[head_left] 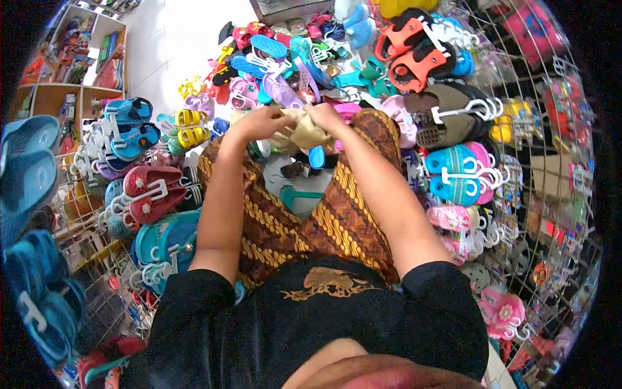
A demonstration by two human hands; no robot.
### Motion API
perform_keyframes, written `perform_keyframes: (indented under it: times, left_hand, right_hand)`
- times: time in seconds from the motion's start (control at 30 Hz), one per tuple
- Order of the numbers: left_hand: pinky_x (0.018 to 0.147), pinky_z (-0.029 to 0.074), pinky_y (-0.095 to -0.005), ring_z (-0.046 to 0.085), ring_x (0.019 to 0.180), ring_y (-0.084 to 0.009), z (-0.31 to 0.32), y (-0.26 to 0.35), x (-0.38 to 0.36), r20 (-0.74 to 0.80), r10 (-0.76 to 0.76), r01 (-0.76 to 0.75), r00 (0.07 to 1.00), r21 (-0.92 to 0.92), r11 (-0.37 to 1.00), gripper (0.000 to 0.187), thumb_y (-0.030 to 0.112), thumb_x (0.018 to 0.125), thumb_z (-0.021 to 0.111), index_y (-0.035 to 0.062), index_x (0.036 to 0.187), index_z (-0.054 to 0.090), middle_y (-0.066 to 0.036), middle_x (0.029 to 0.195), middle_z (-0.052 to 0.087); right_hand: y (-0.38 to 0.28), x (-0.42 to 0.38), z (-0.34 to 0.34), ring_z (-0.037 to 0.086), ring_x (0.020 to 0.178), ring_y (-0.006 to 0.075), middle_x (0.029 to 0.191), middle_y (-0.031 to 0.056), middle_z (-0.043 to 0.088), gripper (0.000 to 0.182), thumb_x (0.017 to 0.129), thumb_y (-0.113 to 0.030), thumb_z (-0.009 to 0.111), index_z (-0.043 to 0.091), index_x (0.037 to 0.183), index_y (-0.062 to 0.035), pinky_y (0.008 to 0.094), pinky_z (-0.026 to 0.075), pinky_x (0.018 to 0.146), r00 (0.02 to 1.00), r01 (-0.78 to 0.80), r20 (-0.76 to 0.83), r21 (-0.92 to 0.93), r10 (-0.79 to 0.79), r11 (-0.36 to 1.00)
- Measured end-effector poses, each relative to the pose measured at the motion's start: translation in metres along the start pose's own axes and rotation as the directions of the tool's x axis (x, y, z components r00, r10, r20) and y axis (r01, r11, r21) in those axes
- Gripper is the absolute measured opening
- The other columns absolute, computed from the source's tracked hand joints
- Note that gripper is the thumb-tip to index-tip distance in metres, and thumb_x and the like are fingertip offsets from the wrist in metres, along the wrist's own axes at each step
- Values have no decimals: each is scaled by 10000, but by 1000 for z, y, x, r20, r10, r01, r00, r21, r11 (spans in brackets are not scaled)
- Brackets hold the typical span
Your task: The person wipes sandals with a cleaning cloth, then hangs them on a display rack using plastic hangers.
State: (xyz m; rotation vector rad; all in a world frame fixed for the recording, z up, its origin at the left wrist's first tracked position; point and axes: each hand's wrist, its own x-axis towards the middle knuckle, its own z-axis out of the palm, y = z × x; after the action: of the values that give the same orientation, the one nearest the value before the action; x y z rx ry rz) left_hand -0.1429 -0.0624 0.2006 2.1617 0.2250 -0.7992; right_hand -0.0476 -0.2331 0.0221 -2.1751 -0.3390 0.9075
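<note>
Both my hands meet over a pile of sandals, just beyond my knees. A soft, wrinkled beige cloth (310, 134) hangs between them. My left hand (264, 123) has its fingers curled onto the cloth's left side. With its fingers closed, my right hand (325, 118) pinches the cloth's upper right part; the fingertips are partly hidden. Directly beyond the hands lies a purple sandal (280, 89), very close to the cloth. Below the cloth shows a small blue sandal piece (316, 157).
Heaped footwear includes blue sandals (269, 47) and orange sandals (418, 65). Wire racks stand on both sides, hung with red shoes (154, 193), olive clogs (457, 107) and turquoise sandals (453, 174). A wooden shelf (97, 91) is at far left, beside the white tiled floor (172, 52).
</note>
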Motion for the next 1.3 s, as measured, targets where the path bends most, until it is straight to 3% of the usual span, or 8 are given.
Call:
perform_keyframes:
  times: [0.23, 0.53, 0.63, 0.7, 0.97, 1.1, 1.2, 1.3]
  left_hand:
    - [824, 484, -390, 646, 923, -285, -39, -118, 112, -111, -98, 103, 989, 35, 994, 661, 605, 845, 537, -5, 1062, 667, -193, 992, 679]
    - [936, 458, -433, 571, 1129, -364, -94, -202, 317, -497, -335, 332, 801, -99, 938, 843, 657, 713, 633, 17, 1252, 531, -251, 1207, 582]
    - [1094, 95, -630, 217, 1377, -447, -114, -239, 370, -583, -459, 453, 671, -168, 876, 1096, 763, 655, 596, 87, 1454, 272, -206, 1451, 362]
    - [1093, 68, -633, 205, 1386, -432, -128, -265, 396, -519, -541, 499, 662, -235, 834, 1118, 814, 636, 557, 128, 1472, 273, -183, 1486, 314]
    - [878, 477, -398, 602, 1011, -313, -166, -350, 455, -244, -583, 437, 775, -459, 773, 964, 750, 695, 604, 12, 1309, 516, -180, 1247, 556]
    - [884, 470, -398, 597, 1057, -279, -176, -284, 422, -264, -524, 529, 810, -58, 847, 1008, 822, 629, 581, -22, 1180, 607, -187, 1182, 598]
    - [880, 470, -403, 598, 1046, -289, -170, -287, 435, -379, -570, 529, 729, -217, 820, 985, 814, 640, 584, -12, 1176, 613, -171, 1174, 609]
    - [905, 451, -456, 559, 1103, -318, -171, -276, 430, -262, -435, 363, 861, -280, 889, 932, 731, 736, 578, 36, 1346, 462, -177, 1305, 519]
  right_hand:
    - [22, 55, 34, 624, 1021, 344, 1101, 240, 629, 613, 859, -532, 423, 672, 1029, 2, 418, 473, 888, 856, 246, 511, -537, 80, 807]
    - [-1, 56, 83, 619, 985, 370, 1108, 185, 651, 546, 881, -481, 436, 667, 1087, -32, 428, 473, 842, 702, 208, 686, -458, 194, 864]
    - [-19, 48, 61, 626, 959, 367, 1082, 191, 657, 547, 898, -475, 427, 660, 1092, -20, 434, 475, 834, 642, 86, 714, -431, 281, 898]
    - [0, 51, 75, 624, 1015, 336, 1142, 161, 642, 518, 867, -481, 468, 667, 1090, -58, 441, 478, 863, 675, 160, 698, -452, 237, 877]
    - [8, 41, 80, 590, 1092, 330, 1167, 145, 630, 560, 855, -560, 481, 667, 1091, -86, 440, 449, 941, 666, 86, 701, -414, 257, 906]
    - [-11, 34, 66, 579, 1088, 369, 1162, 195, 618, 626, 872, -548, 451, 615, 1162, -17, 441, 449, 932, 643, 76, 726, -376, 243, 923]
    - [-8, 34, 78, 591, 1061, 374, 1153, 196, 621, 616, 875, -546, 453, 615, 1162, -26, 438, 456, 914, 651, 96, 724, -379, 231, 920]
    - [-9, 36, 84, 603, 1032, 375, 1127, 201, 630, 600, 875, -538, 464, 619, 1146, -26, 444, 468, 888, 643, 130, 737, -372, 207, 919]
